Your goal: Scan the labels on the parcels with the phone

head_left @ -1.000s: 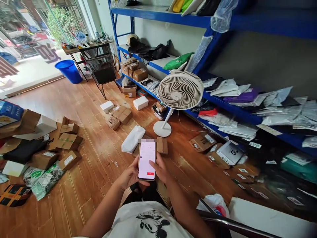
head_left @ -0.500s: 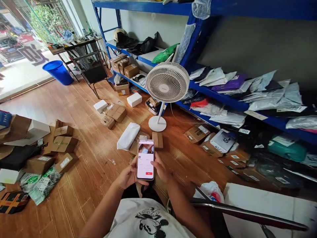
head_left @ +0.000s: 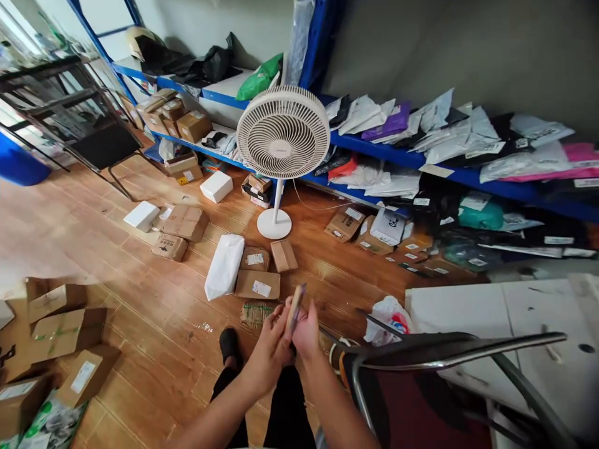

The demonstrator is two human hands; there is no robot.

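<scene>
A smartphone [head_left: 294,310] is turned nearly edge-on between my two hands, low in the middle of the view. Its screen can hardly be seen from here. My left hand [head_left: 272,342] is closed round the phone from the left. On the other side, my right hand [head_left: 307,332] cups the phone with its thumb raised, and some of its fingers are hidden behind the phone. Just beyond my hands, a cardboard box [head_left: 247,284] with a white label lies on the floor. Beside it are a long white package [head_left: 225,265] and a small brown box [head_left: 284,255].
A white standing fan [head_left: 282,134] stands ahead. Blue shelves [head_left: 374,148] hold many bagged parcels. More boxes [head_left: 70,330] lie at the left. A chair [head_left: 421,386] and a white plastic bag [head_left: 387,318] are close at my right; a black chair [head_left: 100,143] stands far left.
The phone has turned from screen-facing-me to nearly edge-on. My right hand has shifted from touching the screen to cupping its side. The view has swung right and my legs now show.
</scene>
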